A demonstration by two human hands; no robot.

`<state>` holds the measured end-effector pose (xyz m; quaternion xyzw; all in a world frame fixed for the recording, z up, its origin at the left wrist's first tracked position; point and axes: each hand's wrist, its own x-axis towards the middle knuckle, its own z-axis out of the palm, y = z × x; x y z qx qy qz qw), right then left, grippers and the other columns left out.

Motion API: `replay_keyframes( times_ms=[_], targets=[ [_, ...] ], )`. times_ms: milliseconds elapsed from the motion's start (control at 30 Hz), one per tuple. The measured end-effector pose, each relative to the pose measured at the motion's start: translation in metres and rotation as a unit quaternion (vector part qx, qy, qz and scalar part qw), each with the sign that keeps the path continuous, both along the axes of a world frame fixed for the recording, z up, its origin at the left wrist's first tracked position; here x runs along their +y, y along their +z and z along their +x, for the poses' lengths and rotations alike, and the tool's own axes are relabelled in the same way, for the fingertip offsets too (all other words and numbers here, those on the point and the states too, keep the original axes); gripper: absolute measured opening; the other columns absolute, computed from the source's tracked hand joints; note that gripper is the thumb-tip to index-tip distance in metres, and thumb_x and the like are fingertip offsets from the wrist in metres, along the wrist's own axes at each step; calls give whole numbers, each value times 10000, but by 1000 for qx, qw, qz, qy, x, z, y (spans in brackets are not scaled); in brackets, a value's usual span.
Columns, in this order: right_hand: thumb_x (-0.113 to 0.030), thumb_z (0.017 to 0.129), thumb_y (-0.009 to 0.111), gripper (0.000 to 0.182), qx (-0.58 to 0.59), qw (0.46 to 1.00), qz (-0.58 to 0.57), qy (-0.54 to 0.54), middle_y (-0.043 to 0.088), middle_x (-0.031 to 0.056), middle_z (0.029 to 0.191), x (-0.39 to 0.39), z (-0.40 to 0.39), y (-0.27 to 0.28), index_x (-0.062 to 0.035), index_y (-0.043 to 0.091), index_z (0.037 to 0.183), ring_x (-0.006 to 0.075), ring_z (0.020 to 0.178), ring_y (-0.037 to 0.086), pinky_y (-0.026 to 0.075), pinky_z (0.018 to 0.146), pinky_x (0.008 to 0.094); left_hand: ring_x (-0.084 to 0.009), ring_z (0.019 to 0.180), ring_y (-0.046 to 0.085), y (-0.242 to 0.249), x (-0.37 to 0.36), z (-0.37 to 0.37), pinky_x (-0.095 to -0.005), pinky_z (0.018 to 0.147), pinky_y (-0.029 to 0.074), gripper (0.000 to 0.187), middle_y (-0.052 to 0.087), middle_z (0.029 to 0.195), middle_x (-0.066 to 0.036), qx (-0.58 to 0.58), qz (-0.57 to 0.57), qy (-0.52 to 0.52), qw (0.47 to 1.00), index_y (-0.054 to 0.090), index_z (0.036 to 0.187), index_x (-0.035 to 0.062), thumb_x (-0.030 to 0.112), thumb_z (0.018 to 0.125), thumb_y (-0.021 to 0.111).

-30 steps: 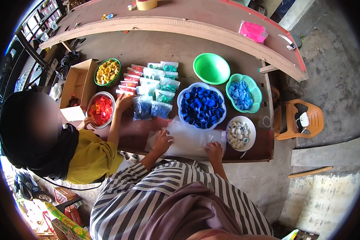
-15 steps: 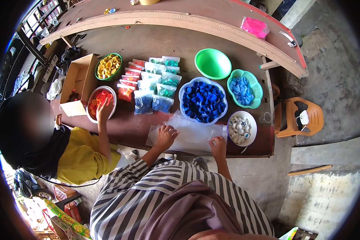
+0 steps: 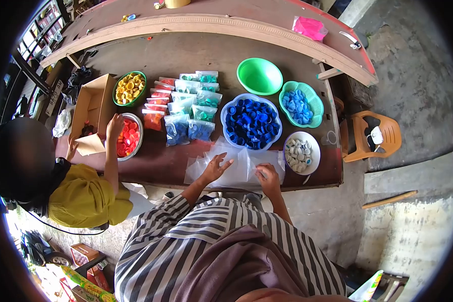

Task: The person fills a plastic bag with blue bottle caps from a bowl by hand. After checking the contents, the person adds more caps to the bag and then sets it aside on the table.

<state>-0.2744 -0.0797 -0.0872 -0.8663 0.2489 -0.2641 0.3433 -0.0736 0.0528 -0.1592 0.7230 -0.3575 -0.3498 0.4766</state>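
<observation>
My left hand (image 3: 216,169) is over the clear plastic bags (image 3: 199,168) at the table's front edge, its fingers spread and holding nothing. To its right, my right hand (image 3: 268,177) has its fingers pinched at the bags, on what looks like a clear bag's edge. Just beyond both hands stands a basin of dark blue caps (image 3: 250,123). A white bowl of white caps (image 3: 314,168) is right of my right hand. Filled bags of blue caps (image 3: 177,132) lie beyond my left hand, with rows of teal and red ones behind them.
A co-worker in a yellow top (image 3: 83,196) reaches toward a bowl of red caps (image 3: 140,132) and a cardboard box (image 3: 105,95). Farther back are a bowl of yellow caps (image 3: 130,88), a green basin (image 3: 259,76) and a basket of light blue caps (image 3: 319,103). An orange chair (image 3: 390,133) stands right.
My right hand has moved left along the bags, and a bag's edge now stands up beside it. My left hand has shifted slightly right. The co-worker's hand has drawn back from the red caps.
</observation>
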Motion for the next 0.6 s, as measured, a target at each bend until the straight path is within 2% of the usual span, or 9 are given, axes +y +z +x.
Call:
replay_keyframes(
  times_ms=[67,100,167,200,300,367,500,567,600],
  targets=[
    [37,773,667,177,-49,993,106,8,637,123,1000,5,5,5,-1,638,943,305,930,607,490,801,369,-312,1235,490,-23,1,11,-455,991,423,722,499,1313,-210,132,-3,-38,991,360,1427,51,544,925,523],
    [37,773,667,177,-50,993,105,6,637,123,1000,8,9,11,-1,638,943,305,930,607,490,801,369,-312,1235,490,-14,1,13,-455,991,423,722,499,1313,-210,130,-3,-41,991,360,1427,51,544,925,523],
    [57,776,656,193,-61,985,161,16,638,128,1013,12,14,23,11,639,962,304,925,618,499,798,362,-298,1240,484,21,2,14,-442,1004,413,785,477,1348,-177,342,-7,-59,938,269,1473,72,592,924,482],
    [57,776,656,193,-62,985,160,15,638,128,1013,14,15,22,11,639,962,304,925,618,499,798,362,-298,1240,484,28,1,12,-442,1004,413,785,477,1348,-177,341,-8,-61,938,269,1473,72,592,924,482],
    [34,800,648,172,-63,988,142,20,636,128,1012,13,20,23,9,645,971,295,938,616,494,809,362,-277,1237,479,38,-3,11,-429,1025,391,752,474,1369,-139,529,-36,-87,843,299,1462,87,595,931,461],
    [20,823,649,193,-16,998,37,43,625,132,1050,13,20,25,18,636,1016,254,951,623,493,835,324,-261,1230,487,36,-8,10,-420,1026,393,725,487,1357,-136,525,-58,-115,841,326,1450,86,563,929,490],
    [-25,833,656,226,29,997,33,57,625,130,1095,16,18,23,-4,652,1058,257,1021,605,460,904,325,-227,1210,507,22,-10,16,-406,1022,406,608,541,1305,-106,514,-106,-160,836,404,1401,84,374,906,601],
    [-95,839,670,315,-1,995,84,62,624,113,1098,17,20,32,-48,631,1147,254,1051,582,444,923,345,-202,1071,577,53,-8,16,-355,969,455,544,598,1143,-80,551,-108,-114,820,439,1353,43,169,848,600],
    [-95,839,670,315,-2,995,83,63,624,113,1098,15,20,29,-48,631,1147,254,1051,582,444,923,345,-202,1071,577,62,-9,19,-355,969,455,544,598,1143,-80,550,-109,-114,820,439,1353,43,169,848,600]
  ],
)
